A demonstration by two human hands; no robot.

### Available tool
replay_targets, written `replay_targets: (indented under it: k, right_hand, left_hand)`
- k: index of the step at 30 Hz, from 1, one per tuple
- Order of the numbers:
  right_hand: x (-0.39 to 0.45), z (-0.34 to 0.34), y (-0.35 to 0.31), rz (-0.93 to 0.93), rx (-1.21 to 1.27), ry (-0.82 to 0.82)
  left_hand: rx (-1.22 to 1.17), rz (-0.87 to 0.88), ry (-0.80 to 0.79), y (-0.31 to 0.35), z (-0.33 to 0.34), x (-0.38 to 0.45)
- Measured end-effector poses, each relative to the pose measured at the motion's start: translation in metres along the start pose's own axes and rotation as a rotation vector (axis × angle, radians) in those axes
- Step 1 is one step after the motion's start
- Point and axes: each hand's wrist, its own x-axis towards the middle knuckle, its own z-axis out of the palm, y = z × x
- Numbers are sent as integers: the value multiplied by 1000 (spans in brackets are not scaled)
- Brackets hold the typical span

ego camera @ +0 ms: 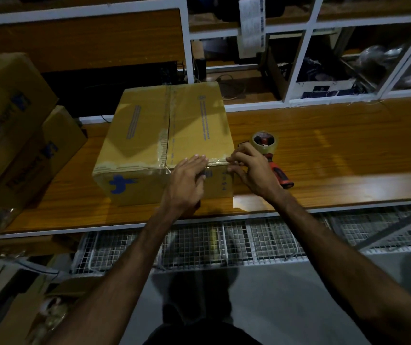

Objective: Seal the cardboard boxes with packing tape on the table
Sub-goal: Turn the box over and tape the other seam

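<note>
The box [167, 135] front edge is pressed by the flat left hand [187, 178]; at 3 o'clock, tape is pinched by the right hand [251, 170].

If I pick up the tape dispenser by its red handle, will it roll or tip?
The tape dispenser lies on its side on the table, so it probably will not roll. Its tape roll sits at one end, so it may feel front-heavy when lifted by the handle.

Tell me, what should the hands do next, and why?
Probably slide the left hand and right hand along the cardboard box's near edge, pressing the packing tape flat. Both already rest there, and the tape dispenser lies set down.
</note>
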Motion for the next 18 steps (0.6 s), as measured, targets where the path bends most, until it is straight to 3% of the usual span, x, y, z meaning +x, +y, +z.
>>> replay_targets:
  k: [5,9,15,18]
  right_hand:
    - [-5,3,-3,33,-27,-63]
    - [-14,11,-8,155,7,-70]
    - [-19,26,-32,138,-225,153]
    - [-2,34,-54,34,-196,146]
  left_hand:
    - [-173,-97,31,3,-19,-3]
    - [-303,-209,195,-2,-43,-15]
    - [-121,-342,501,-65,-99,-51]
    - [-81,-446,525,-112,-125,-82]
